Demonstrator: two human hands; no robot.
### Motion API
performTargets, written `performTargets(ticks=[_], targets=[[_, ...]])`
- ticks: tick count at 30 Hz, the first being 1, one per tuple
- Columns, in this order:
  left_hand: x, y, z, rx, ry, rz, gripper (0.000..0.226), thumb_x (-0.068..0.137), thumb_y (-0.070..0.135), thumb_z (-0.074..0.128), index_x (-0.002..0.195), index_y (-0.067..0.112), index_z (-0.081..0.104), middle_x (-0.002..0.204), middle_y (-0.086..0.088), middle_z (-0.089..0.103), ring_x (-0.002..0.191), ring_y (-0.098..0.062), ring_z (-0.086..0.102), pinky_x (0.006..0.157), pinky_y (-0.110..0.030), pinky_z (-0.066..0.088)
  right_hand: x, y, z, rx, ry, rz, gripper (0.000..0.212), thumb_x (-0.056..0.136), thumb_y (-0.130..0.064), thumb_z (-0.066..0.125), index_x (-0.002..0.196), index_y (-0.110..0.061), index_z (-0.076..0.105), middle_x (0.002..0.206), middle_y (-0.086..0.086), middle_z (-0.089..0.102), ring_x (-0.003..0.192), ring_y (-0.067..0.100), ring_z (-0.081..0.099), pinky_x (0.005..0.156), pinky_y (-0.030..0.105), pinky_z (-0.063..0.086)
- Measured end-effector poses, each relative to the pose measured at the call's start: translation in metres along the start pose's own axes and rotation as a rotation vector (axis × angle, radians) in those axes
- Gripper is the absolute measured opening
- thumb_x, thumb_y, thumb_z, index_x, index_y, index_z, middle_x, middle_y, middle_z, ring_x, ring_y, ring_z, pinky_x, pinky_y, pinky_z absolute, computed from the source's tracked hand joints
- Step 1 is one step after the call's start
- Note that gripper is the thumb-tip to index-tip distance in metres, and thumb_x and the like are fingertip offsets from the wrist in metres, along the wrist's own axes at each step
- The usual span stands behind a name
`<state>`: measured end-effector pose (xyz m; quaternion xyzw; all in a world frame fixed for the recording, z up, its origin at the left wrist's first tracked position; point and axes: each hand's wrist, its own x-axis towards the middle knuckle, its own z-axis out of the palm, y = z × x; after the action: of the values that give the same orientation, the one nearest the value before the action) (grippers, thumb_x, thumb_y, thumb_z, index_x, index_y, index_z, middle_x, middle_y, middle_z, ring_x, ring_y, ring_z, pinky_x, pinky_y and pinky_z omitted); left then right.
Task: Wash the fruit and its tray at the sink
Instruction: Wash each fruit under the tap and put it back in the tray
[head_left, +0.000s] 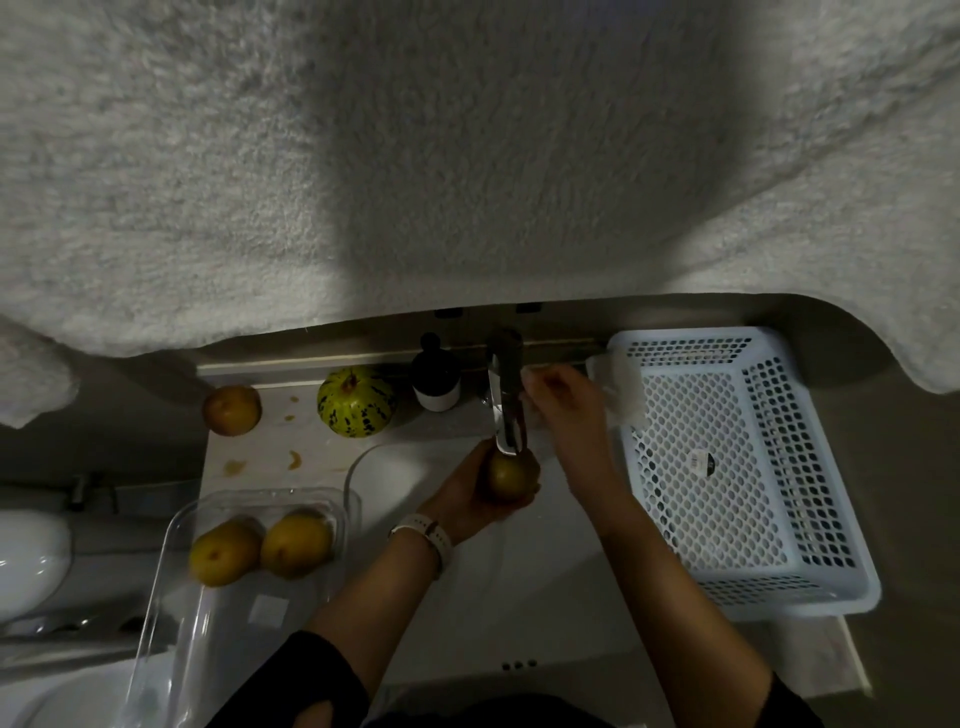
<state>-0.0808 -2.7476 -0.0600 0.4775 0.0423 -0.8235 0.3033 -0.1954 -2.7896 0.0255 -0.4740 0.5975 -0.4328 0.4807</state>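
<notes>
Yellow-brown round fruit (511, 475) sits under the metal tap (506, 400), left hand (478, 493) curled around it; right hand (563, 400) rests on the tap, grip unclear

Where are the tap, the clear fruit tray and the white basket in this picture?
tap (506, 400): head view, on the middle of its metal spout.
clear fruit tray (171, 603): head view, on its bare left wall.
white basket (810, 431): head view, on its perforated right wall.

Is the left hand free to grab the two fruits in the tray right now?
Probably not yet: the left hand holds a fruit under the faucet. The tray fruits lie uncovered beside it.
</notes>
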Motion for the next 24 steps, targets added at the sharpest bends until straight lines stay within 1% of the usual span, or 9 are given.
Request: performTargets(ticks=[2, 4, 7, 12, 15, 17, 19, 22, 24], targets=[[-0.002, -0.003, -0.006, 0.008, -0.020, 0.023, 0.041, 0.099, 0.043, 0.042, 0.111, 0.009, 0.060, 0.098, -0.014, 0.069, 0.095, -0.031, 0.064, 0.069, -0.036, 0.057, -0.004, 0.004, -0.004, -0.032, -0.019, 0.013, 0.015, 0.091, -0.013, 0.063, 0.077, -0.011, 0.062, 0.074, 0.000, 0.065, 0.069, 0.002, 0.061, 0.066, 0.018, 0.048], [-0.003, -0.006, -0.013, -0.025, -0.013, 0.051, 0.039, 0.097, 0.041, 0.047, 0.118, 0.011, 0.059, 0.100, -0.014, 0.072, 0.098, -0.033, 0.064, 0.083, -0.040, 0.054, -0.008, 0.010, -0.007, -0.062, -0.032, 0.053, 0.013, 0.089, -0.016, 0.065, 0.080, -0.006, 0.063, 0.075, 0.002, 0.066, 0.068, 0.002, 0.060, 0.067, 0.022, 0.048], [-0.010, -0.010, -0.019, -0.114, -0.020, 0.040, 0.051, 0.096, 0.040, 0.051, 0.136, 0.007, 0.049, 0.129, -0.021, 0.059, 0.111, -0.039, 0.059, 0.095, -0.047, 0.050, -0.011, 0.009, -0.007, -0.085, -0.007, 0.109, 0.009, 0.086, -0.015, 0.070, 0.086, -0.009, 0.063, 0.079, 0.000, 0.067, 0.074, 0.007, 0.063, 0.068, 0.024, 0.050], [-0.022, -0.010, -0.032, -0.217, 0.006, 0.072, 0.055, 0.098, 0.036, 0.049, 0.143, 0.005, 0.040, 0.141, -0.025, 0.047, 0.127, -0.040, 0.049, 0.093, -0.049, 0.052, -0.003, -0.015, 0.008, -0.399, 0.093, -0.180, 0.020, 0.083, -0.011, 0.071, 0.100, -0.011, 0.062, 0.099, 0.007, 0.062, 0.093, 0.023, 0.060, 0.079, 0.033, 0.051], [-0.033, -0.012, -0.045, -0.181, 0.029, 0.129, 0.054, 0.097, 0.031, 0.049, 0.144, 0.007, 0.039, 0.135, -0.020, 0.053, 0.122, -0.035, 0.052, 0.102, -0.046, 0.043, 0.002, -0.028, 0.031, -0.421, 0.000, -0.312, 0.020, 0.089, -0.019, 0.065, 0.109, -0.015, 0.062, 0.103, 0.003, 0.059, 0.092, 0.015, 0.059, 0.078, 0.023, 0.049], [-0.037, -0.014, -0.061, -0.108, 0.030, 0.196, 0.067, 0.086, 0.018, 0.062, 0.146, 0.009, 0.035, 0.146, -0.020, 0.042, 0.130, -0.039, 0.046, 0.109, -0.053, 0.036, 0.011, -0.032, 0.052, -0.353, -0.118, -0.232, 0.022, 0.092, -0.021, 0.062, 0.113, -0.015, 0.062, 0.099, 0.003, 0.064, 0.088, 0.013, 0.064, 0.076, 0.022, 0.052], [-0.041, -0.015, -0.070, -0.015, 0.025, 0.248, 0.070, 0.080, 0.010, 0.069, 0.142, 0.010, 0.037, 0.151, -0.021, 0.035, 0.132, -0.044, 0.043, 0.107, -0.058, 0.038, 0.027, -0.031, 0.072, -0.202, -0.185, -0.040, 0.027, 0.094, -0.017, 0.060, 0.119, -0.008, 0.061, 0.096, 0.005, 0.067, 0.078, 0.014, 0.068, 0.073, 0.025, 0.057], [-0.054, -0.009, -0.072, -0.051, 0.026, 0.261, 0.073, 0.073, 0.023, 0.068, 0.140, 0.009, 0.044, 0.144, -0.022, 0.044, 0.127, -0.045, 0.048, 0.102, -0.056, 0.043, 0.047, -0.026, 0.091, -0.037, -0.207, 0.185, 0.030, 0.094, -0.010, 0.060, 0.122, -0.003, 0.060, 0.084, 0.011, 0.069, 0.055, 0.011, 0.067, 0.056, 0.021, 0.057], [-0.060, -0.005, -0.073, -0.109, 0.033, 0.265, 0.063, 0.076, 0.030, 0.064, 0.134, 0.009, 0.051, 0.137, -0.023, 0.053, 0.122, -0.045, 0.053, 0.103, -0.054, 0.043, 0.050, -0.024, 0.095, 0.016, -0.223, 0.251, 0.028, 0.092, -0.006, 0.062, 0.119, 0.000, 0.060, 0.076, 0.011, 0.068, 0.048, 0.008, 0.066, 0.049, 0.018, 0.054]])
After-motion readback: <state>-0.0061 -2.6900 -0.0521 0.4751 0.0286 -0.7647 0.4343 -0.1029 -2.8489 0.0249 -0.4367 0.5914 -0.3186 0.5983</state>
